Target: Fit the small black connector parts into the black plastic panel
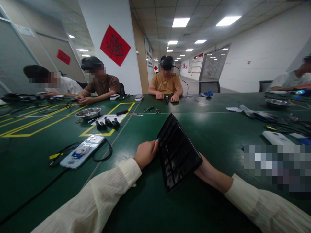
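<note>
You face a long office: its white ceiling, set with square lights, runs back through the top of the frame, a pale wall closes the upper right, and a white pillar bearing a red sign stands upper left of centre. Your dark green table spreads across the lower frame, glossy, with yellow tape laid in outlines on its left part.

Four people sit around it: one in a yellow shirt at centre, one in brown and one in white at left, another in white at the right edge.

The black panel is just right of centre, tilted and raised off the table, with a grid of squares on its face. Your left hand is closed on its left edge, thumb and fingers pinching it. Your right hand meets it at the lower right; the fingers are hidden behind it, so you cannot tell how far they close.

Left of centre sits a metal bowl; below it lies a phone in a picture case, beside a black cable running to the lower left. Between bowl and phone stand small black fittings, near a white paper.
</note>
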